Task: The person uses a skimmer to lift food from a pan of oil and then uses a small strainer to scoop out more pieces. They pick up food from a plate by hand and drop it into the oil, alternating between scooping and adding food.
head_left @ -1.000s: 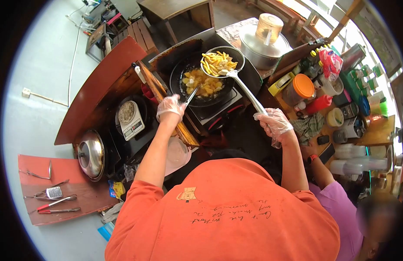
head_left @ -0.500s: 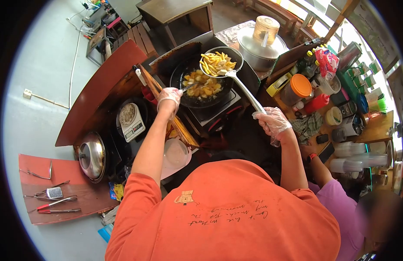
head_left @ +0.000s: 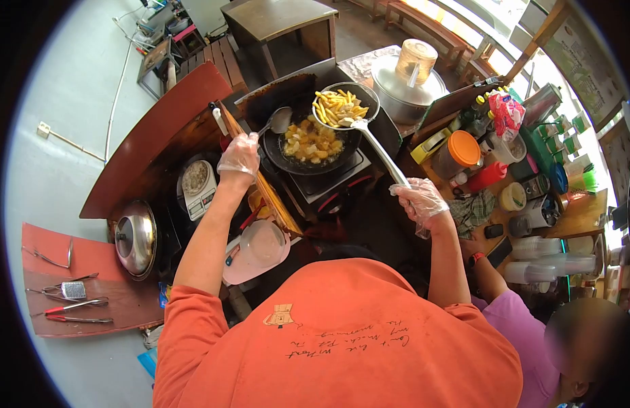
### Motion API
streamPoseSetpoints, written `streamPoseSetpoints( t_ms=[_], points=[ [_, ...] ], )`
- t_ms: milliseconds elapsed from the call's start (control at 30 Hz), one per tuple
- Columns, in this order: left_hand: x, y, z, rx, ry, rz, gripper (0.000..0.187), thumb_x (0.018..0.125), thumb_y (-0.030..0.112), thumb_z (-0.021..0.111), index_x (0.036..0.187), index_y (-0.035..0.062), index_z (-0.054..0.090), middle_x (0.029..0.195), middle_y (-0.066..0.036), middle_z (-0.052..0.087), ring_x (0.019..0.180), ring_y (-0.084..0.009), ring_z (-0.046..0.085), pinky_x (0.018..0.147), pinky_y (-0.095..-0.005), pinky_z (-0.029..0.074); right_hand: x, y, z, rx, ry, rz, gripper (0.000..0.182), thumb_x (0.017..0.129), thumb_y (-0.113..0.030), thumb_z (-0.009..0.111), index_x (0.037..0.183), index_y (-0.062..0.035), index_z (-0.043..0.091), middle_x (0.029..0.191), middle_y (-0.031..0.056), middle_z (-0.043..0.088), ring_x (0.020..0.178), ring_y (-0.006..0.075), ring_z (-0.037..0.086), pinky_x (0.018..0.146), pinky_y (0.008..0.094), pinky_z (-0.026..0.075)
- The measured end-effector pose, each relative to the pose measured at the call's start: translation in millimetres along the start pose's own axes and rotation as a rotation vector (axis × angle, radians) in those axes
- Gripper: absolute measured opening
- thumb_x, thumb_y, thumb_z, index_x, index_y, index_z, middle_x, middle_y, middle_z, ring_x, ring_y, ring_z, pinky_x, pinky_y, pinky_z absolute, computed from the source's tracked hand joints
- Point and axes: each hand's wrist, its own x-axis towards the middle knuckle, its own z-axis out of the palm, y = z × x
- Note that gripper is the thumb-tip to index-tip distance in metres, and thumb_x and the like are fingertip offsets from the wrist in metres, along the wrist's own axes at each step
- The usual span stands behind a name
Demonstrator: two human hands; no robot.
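Observation:
My left hand (head_left: 240,160), in a clear plastic glove, is closed around the handle of a metal ladle (head_left: 281,120). The ladle's rounded head is raised at the left rim of a black wok (head_left: 277,158). Chunky golden pieces (head_left: 311,141) lie in the wok, which sits on a stove (head_left: 328,175). My right hand (head_left: 422,204), gloved too, grips the long handle of a strainer (head_left: 383,153). Its round basket hangs over the wok's upper right side, filled with yellow, fry-like strips (head_left: 340,107).
A lidded steel pot (head_left: 410,88) stands beyond the stove on the right. Jars, bottles and plastic cups crowd the right counter, where a co-worker's arm (head_left: 495,275) rests. A kitchen scale (head_left: 199,197) and a domed lid (head_left: 135,241) are on the left.
My left hand has drawn left and slightly back, lifting the ladle's head out of the food to the wok's left rim. The strainer stays nearly in place.

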Motion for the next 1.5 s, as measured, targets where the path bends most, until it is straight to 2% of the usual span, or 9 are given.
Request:
streamPoseSetpoints(
  t_ms=[300,367,467,600,700,833,867,1167,1500],
  points=[
    [-34.6,-13.2,10.3,-0.09,-0.302,-0.132,0.013,0.083,0.013,0.06,0.088,0.0064,0.07,0.092,-0.012,0.069,0.087,-0.0295,0.068,0.078,-0.0365,0.055,-2.8,-8.1,-3.6,-0.036,0.007,0.011,0.017,0.082,-0.015,0.07,0.077,-0.0094,0.055,0.059,-0.0027,0.051,0.041,0.0048,0.043,0.036,0.0202,0.033],
    [-40.9,-6.2,26.8,-0.362,-0.161,-0.314,0.01,0.081,0.011,0.065,0.085,0.0061,0.072,0.083,-0.01,0.07,0.079,-0.0251,0.069,0.072,-0.0343,0.055,-1.8,-9.0,-3.6,-0.045,0.012,-0.008,0.017,0.082,-0.016,0.071,0.078,-0.009,0.055,0.059,-0.0025,0.051,0.041,0.0048,0.043,0.035,0.0204,0.033],
    [-45.4,-2.5,73.9,-1.138,-0.378,-0.908,0.024,0.082,0.009,0.069,0.106,0.0056,0.07,0.074,-0.003,0.064,0.053,-0.0102,0.054,0.042,-0.0309,0.046,-0.7,-11.4,-2.9,-0.044,0.015,-0.007,0.017,0.082,-0.016,0.071,0.078,-0.0088,0.056,0.059,-0.0024,0.051,0.04,0.0047,0.043,0.034,0.0205,0.033],
    [-25.3,34.2,52.2,-0.435,-0.293,-0.568,0.016,0.078,0.018,0.068,0.09,0.0084,0.074,0.101,-0.008,0.072,0.095,-0.0281,0.068,0.083,-0.0354,0.054,-0.1,-13.4,-1.8,-0.039,0.004,-0.012,0.017,0.081,-0.016,0.072,0.078,-0.0088,0.056,0.059,-0.0024,0.051,0.04,0.0044,0.043,0.034,0.0205,0.033],
    [-20.8,12.5,63.0,-0.001,-0.559,-0.182,0.017,0.081,0.022,0.066,0.089,0.0102,0.075,0.104,-0.008,0.071,0.098,-0.0261,0.067,0.086,-0.0347,0.054,1.8,-13.2,-3.0,-0.033,-0.015,-0.018,0.017,0.081,-0.016,0.072,0.078,-0.0086,0.056,0.059,-0.0025,0.052,0.04,0.0042,0.042,0.034,0.0208,0.033],
    [-27.9,23.6,35.7,-0.366,-0.294,-0.385,0.027,0.086,0.02,0.06,0.107,0.0064,0.07,0.106,-0.016,0.069,0.1,-0.0325,0.065,0.087,-0.0404,0.052,3.1,-11.2,1.1,-0.034,-0.021,-0.016,0.018,0.081,-0.016,0.072,0.077,-0.0083,0.056,0.059,-0.0022,0.051,0.041,0.0048,0.042,0.035,0.0207,0.033],
    [-30.1,26.9,18.6,-0.185,-0.323,-0.206,0.028,0.087,0.02,0.059,0.11,0.0058,0.067,0.104,-0.017,0.068,0.099,-0.0329,0.064,0.085,-0.0416,0.053,3.5,-11.9,2.6,-0.031,-0.014,-0.008,0.018,0.081,-0.016,0.072,0.077,-0.0082,0.056,0.059,-0.002,0.051,0.042,0.0051,0.042,0.035,0.0207,0.032],
    [-7.7,6.9,48.9,-0.024,0.022,-0.114,0.017,0.089,0.01,0.049,0.098,0.0031,0.062,0.093,-0.016,0.068,0.087,-0.0301,0.069,0.075,-0.0385,0.058,9.2,-9.6,11.7,-0.053,0.017,-0.008,0.018,0.08,-0.016,0.071,0.075,-0.0096,0.055,0.058,-0.0014,0.051,0.042,0.0067,0.043,0.036,0.022,0.033],
    [-14.8,20.7,44.7,-0.218,-0.063,-0.242,0.022,0.088,0.01,0.052,0.105,0.0036,0.065,0.101,-0.014,0.068,0.092,-0.0293,0.067,0.08,-0.0403,0.056,6.6,-9.3,20.8,-0.055,0.024,-0.033,0.018,0.08,-0.016,0.071,0.074,-0.0098,0.055,0.058,-0.0024,0.051,0.04,0.0066,0.042,0.035,0.0223,0.032]
  ],
)
